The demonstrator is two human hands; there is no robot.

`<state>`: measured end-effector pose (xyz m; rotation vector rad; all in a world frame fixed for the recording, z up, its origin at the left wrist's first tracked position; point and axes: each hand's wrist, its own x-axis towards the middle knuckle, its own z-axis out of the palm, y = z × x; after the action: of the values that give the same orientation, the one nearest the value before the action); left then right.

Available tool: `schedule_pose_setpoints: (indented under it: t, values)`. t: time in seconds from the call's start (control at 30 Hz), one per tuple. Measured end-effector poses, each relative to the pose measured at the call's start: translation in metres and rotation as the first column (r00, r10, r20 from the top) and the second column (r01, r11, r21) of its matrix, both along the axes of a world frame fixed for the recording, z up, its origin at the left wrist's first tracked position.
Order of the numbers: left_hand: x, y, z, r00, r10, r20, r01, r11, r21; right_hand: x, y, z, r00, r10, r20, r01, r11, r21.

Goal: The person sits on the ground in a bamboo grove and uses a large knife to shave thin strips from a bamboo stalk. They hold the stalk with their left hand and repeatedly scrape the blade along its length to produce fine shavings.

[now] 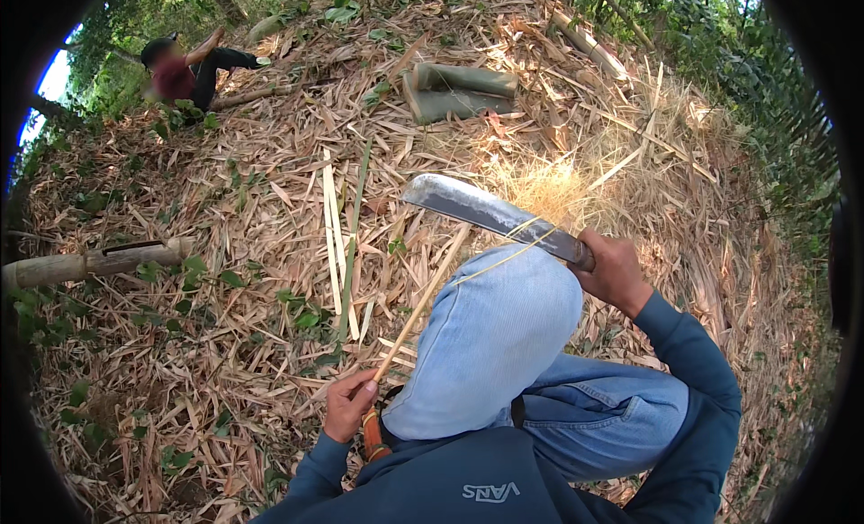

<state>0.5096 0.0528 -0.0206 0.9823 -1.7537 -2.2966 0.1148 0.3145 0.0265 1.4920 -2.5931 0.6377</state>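
My right hand [614,272] grips the handle of a machete [477,209], whose broad blade points left above my raised knee [513,299]. Thin yellow shavings [517,240] hang across the blade near its handle and trail over the knee. Low beside that leg, my left hand [349,405] pinches the near end of a slender bamboo strip [423,303], which slants up and away. Its far end stops short of the blade. An orange-brown object [373,434], partly hidden, lies just below the left hand.
Pale bamboo strips [335,240] and a green strip [357,231] lie ahead on dry leaves. Beyond them sit cut bamboo sections [463,105] and a heap of fine shavings [549,186]. A bamboo pole [99,261] lies left; another person [184,74] sits far left.
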Motion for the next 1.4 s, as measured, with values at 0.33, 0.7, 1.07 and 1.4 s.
schedule_pose_setpoints:
  t: [0.33,0.7,1.07,1.4]
  values:
    - [-0.238,-0.003,0.072,0.951,-0.077,-0.300,0.005,0.972,-0.236,0.004,-0.021,0.015,0.997,0.065,-0.033,-0.065,0.998,-0.003]
    - [-0.217,0.011,0.065,0.949,-0.068,-0.309,-0.035,0.948,-0.315,-0.003,-0.018,0.009,0.993,0.041,-0.110,-0.037,0.999,0.034]
    - [-0.039,0.002,0.008,0.998,-0.013,-0.056,-0.002,0.965,-0.263,0.003,-0.005,-0.001,1.000,-0.004,0.025,0.004,1.000,-0.003]
    - [-0.244,0.002,0.083,0.961,-0.099,-0.258,0.045,0.977,-0.207,0.001,-0.013,0.013,0.998,0.025,-0.062,-0.021,0.998,0.067]
